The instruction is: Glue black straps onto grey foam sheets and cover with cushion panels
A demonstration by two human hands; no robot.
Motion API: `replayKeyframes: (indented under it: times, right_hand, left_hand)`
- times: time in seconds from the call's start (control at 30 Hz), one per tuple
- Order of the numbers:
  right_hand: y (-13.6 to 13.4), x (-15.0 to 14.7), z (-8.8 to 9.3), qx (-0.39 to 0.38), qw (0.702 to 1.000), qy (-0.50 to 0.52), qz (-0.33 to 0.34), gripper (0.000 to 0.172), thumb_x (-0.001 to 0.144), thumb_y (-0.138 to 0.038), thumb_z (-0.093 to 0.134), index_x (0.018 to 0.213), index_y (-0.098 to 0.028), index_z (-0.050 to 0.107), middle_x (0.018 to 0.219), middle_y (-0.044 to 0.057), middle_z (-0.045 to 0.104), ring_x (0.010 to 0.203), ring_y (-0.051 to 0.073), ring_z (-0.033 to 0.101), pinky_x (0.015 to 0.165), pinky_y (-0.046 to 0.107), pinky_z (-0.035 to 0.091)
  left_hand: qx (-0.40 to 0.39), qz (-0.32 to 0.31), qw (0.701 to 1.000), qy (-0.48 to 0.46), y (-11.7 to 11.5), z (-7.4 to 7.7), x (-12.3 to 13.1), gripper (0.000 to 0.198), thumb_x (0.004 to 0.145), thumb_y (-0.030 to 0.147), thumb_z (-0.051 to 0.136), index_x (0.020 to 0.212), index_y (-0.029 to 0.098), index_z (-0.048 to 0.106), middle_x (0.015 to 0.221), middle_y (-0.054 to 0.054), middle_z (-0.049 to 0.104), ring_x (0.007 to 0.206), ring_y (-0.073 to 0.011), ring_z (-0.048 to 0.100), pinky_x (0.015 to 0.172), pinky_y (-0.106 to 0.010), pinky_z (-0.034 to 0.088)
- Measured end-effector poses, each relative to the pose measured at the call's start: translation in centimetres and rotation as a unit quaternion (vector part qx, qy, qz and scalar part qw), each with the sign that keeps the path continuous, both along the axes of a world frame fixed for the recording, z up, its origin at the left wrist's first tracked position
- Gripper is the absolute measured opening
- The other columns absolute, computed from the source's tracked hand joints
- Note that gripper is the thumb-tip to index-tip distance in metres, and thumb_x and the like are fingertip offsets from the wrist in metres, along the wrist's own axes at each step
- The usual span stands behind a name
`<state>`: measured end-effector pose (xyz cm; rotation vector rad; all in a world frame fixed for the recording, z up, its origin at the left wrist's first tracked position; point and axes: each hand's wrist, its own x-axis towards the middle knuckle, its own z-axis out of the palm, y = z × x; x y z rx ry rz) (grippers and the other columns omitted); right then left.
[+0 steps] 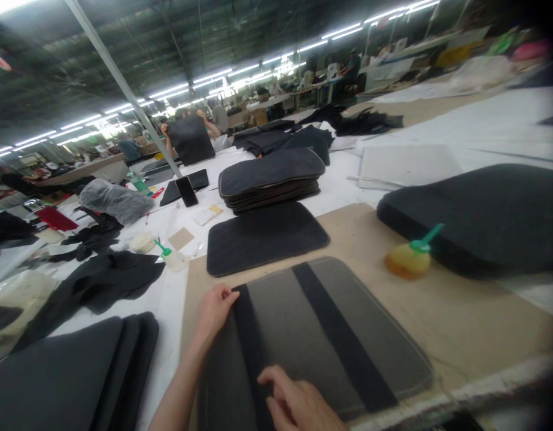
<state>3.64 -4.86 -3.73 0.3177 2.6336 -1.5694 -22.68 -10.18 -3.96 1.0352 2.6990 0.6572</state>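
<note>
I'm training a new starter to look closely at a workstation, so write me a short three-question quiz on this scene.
1. How many dark strips lie across the grey panel?
A) one
B) two
C) four

2. True or false: the left hand is nearer the far end of the leftmost strip than the right hand is.

3. Fill in: the squeeze bottle on the brown sheet has a ____ nozzle.

Key: 1. B; 2. true; 3. green
</note>
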Motion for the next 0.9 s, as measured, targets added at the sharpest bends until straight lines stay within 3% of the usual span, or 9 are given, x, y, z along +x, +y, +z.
replayKeyframes:
  times: [0.17,0.27,0.4,0.5,0.67,0.8,0.9]
  right_hand:
    - [0.0,0.2,0.4,-0.007,1.0,0.007,-0.015,0.034,0.088,-0.013,0.045,0.119,-0.015,0.058,0.062,-0.007,0.044,0.055,0.013,0.047,0.057,0.025,0.031]
    - [-0.3,0.6,0.9,-0.033,0.999,0.019,-0.039,0.029,0.092,-0.018,0.045,0.118,-0.019,0.058,0.065,-0.006,0.049,0.059,0.013,0.05,0.057,0.023,0.033]
    - [-0.6,0.9,1.4,-0.063,0.996,0.02,-0.052,0.024,0.094,-0.021,0.047,0.115,-0.02,0.059,0.064,-0.006,0.052,0.058,0.012,0.051,0.058,0.022,0.035]
    - [-0.6,0.8,1.5,-0.079,0.996,0.005,-0.045,0.022,0.094,-0.023,0.049,0.114,-0.02,0.058,0.063,-0.007,0.052,0.057,0.012,0.052,0.058,0.022,0.037]
    - [-1.1,0.9,1.6,-0.107,0.994,-0.013,-0.033,0.019,0.091,-0.024,0.053,0.109,-0.02,0.057,0.063,-0.008,0.051,0.053,0.011,0.054,0.056,0.022,0.039]
    - [-2.0,0.9,1.2,-0.173,0.984,-0.009,-0.042,0.016,0.092,-0.027,0.052,0.106,-0.02,0.055,0.064,-0.009,0.049,0.049,0.009,0.053,0.052,0.021,0.04]
    - [-2.4,0.8,1.0,-0.108,0.993,0.004,-0.036,0.012,0.091,-0.025,0.055,0.101,-0.019,0.059,0.064,-0.007,0.052,0.054,0.011,0.054,0.055,0.023,0.039]
  left_hand:
    - [-0.026,-0.002,0.998,0.049,0.1,0.2,0.3,0.025,0.087,0.041,0.063,0.072,0.021,0.06,0.063,0.003,0.059,0.06,-0.015,0.056,0.055,-0.026,0.03]
    - [-0.033,-0.001,0.995,0.097,0.0,0.6,1.3,0.018,0.089,0.039,0.062,0.086,0.021,0.06,0.073,0.001,0.062,0.065,-0.0163,0.058,0.057,-0.027,0.033]
    - [-0.041,-0.067,0.985,0.156,-0.2,0.9,2.9,0.014,0.096,0.03,0.054,0.105,0.023,0.061,0.109,-0.007,0.066,0.103,-0.0224,0.058,0.08,-0.032,0.041]
    - [-0.049,-0.134,0.974,0.177,-0.6,0.8,3.6,0.022,0.099,0.022,0.043,0.106,0.023,0.065,0.114,-0.01,0.066,0.119,-0.0245,0.051,0.096,-0.038,0.037]
    - [-0.039,-0.172,0.96,0.218,-2.2,0.8,4.5,0.031,0.101,0.033,0.042,0.118,0.02,0.064,0.119,-0.011,0.068,0.122,-0.0268,0.048,0.103,-0.045,0.033]
    - [-0.028,-0.175,0.954,0.241,-3.2,0.6,4.8,0.033,0.101,0.038,0.045,0.124,0.021,0.061,0.129,-0.009,0.066,0.126,-0.0257,0.048,0.104,-0.044,0.032]
    - [-0.024,-0.17,0.953,0.249,-3.4,0.3,4.8,0.033,0.101,0.037,0.044,0.126,0.022,0.06,0.132,-0.008,0.065,0.128,-0.0259,0.048,0.104,-0.045,0.033]
